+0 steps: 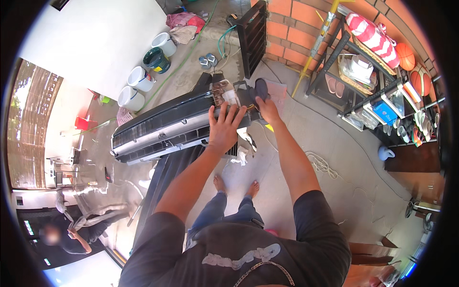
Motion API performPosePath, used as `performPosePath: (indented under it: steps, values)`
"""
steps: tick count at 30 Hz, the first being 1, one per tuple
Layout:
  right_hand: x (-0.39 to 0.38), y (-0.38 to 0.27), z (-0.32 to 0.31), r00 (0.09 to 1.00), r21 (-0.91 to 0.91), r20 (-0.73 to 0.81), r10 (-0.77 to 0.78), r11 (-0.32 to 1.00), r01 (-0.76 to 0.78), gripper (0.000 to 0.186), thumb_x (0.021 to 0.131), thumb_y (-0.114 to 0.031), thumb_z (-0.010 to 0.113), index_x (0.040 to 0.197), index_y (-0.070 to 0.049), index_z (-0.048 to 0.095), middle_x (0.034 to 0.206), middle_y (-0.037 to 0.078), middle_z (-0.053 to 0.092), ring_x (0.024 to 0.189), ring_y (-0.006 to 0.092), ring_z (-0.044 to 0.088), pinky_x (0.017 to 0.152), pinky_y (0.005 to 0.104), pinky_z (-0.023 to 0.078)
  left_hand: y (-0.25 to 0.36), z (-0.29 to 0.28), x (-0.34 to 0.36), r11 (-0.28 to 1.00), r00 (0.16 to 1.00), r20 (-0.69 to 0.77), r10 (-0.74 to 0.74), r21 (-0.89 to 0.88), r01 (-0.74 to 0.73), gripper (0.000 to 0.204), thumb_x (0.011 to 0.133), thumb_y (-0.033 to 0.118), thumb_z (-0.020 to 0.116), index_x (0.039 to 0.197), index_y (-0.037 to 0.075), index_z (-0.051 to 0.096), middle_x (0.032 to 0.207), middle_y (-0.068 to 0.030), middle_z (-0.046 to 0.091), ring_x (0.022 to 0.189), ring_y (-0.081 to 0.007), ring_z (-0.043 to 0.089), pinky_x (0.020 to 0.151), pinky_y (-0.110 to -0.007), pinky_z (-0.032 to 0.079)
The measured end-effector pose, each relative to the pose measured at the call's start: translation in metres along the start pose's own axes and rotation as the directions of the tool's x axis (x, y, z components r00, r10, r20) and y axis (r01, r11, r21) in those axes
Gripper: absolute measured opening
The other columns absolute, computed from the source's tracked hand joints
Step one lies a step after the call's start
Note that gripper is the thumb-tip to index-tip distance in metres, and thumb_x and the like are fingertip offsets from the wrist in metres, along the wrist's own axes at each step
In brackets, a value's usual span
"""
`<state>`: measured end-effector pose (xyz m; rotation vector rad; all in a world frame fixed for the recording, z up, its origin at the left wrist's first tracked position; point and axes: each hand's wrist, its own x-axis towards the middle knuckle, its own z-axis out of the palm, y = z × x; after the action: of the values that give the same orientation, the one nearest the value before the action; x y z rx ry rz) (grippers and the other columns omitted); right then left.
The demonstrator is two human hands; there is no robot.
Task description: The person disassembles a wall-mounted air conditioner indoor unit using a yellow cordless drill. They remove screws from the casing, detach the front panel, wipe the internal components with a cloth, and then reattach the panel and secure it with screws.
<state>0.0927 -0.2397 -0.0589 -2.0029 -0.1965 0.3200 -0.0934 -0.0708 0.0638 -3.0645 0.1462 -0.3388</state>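
Note:
A long disassembled air-conditioner indoor unit (158, 134) lies diagonally across a dark ribbed support (172, 172), with copper bends and pale components exposed at its right end (222, 93). My left hand (222, 126) rests spread on that end of the unit. My right hand (267, 110) grips a dark piece (260, 88) at the unit's far right; I cannot make out exactly what this piece is. Some crumpled white material (241, 155) shows below the unit, beside my left hand.
Buckets (141, 76) and sandals (208, 61) are beyond the unit, beside a black gate (251, 38). A shoe rack (346, 112) lines the brick wall. Cables (320, 162) lie on the floor at right. Another person (71, 237) is at lower left.

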Motion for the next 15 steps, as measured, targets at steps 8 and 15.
performPosePath:
  steps: [8, 15]
  values:
    - [0.01, 0.048, 0.012, 0.971, -0.5, 0.224, -0.085, 0.845, 0.189, 0.068, 0.108, -0.054, 0.058, 0.109, 0.012, 0.074, 0.096, 0.029, 0.075, 0.094, 0.0397, 0.074, 0.087, 0.0484, 0.054, -0.007, -0.001, 0.002, 0.999, 0.997, -0.064, 0.038, -0.028, -0.039, 0.086, 0.088, 0.012, 0.069, 0.168, 0.023, 0.04, 0.159, -0.0078, 0.049, 0.157, -0.0356, 0.035, 0.126, -0.074, 0.016]
    - [0.02, 0.002, 0.007, 0.991, 0.081, -0.061, 0.123, 0.99, -0.118, 0.061, 0.11, -0.05, 0.056, 0.116, 0.007, 0.074, 0.101, 0.028, 0.076, 0.096, 0.0383, 0.072, 0.09, 0.0459, 0.054, -0.014, -0.001, 0.002, 0.992, 0.99, -0.121, 0.07, -0.092, -0.082, 0.082, 0.09, 0.017, 0.068, 0.168, 0.019, 0.042, 0.157, -0.0116, 0.05, 0.156, -0.0392, 0.036, 0.125, -0.076, 0.017]
